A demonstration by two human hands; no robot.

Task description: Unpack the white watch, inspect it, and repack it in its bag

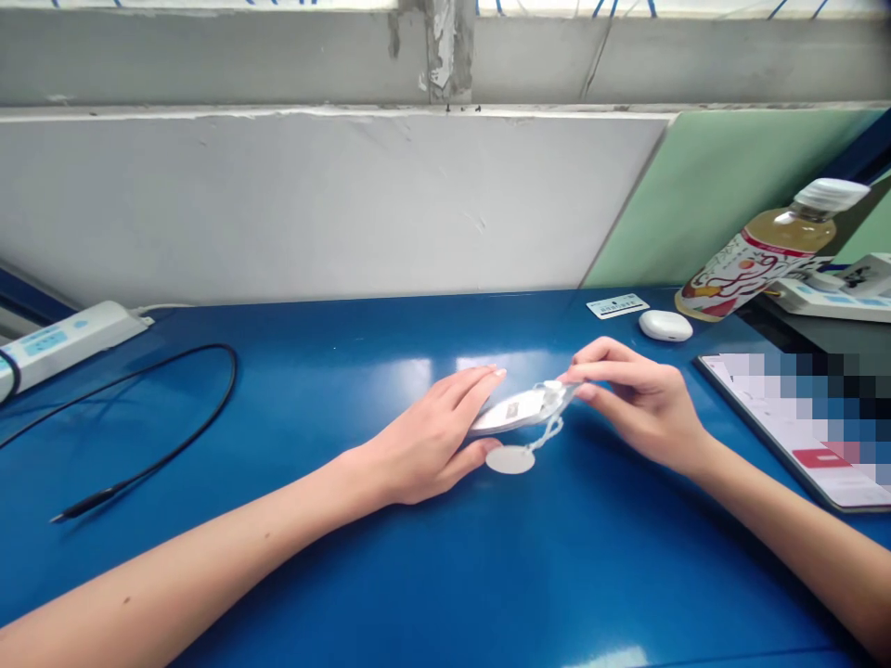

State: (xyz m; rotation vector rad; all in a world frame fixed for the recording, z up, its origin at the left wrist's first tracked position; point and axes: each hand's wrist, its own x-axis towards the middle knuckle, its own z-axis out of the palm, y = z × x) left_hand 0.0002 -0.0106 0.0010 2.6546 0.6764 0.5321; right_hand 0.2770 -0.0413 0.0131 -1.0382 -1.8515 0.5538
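Note:
Above the middle of the blue tabletop (334, 575) is a flat white rounded item (511, 411) with a small printed patch; its exact kind I cannot make out. A round white tag (510, 459) hangs from it on a twisted pale cord (548, 434). My left hand (442, 431) is closed around the item's left end, fingers along the far edge and thumb by the tag. With thumb and fingertips, my right hand (633, 394) pinches the right end, which looks clear and thin.
A black cable (226, 399) loops at left near a white power strip (76, 339). Toward the back right are a card (617, 306), a white earbud case (665, 325) and a drink bottle (755, 255). A tablet-like device (786, 427) lies right of my right hand.

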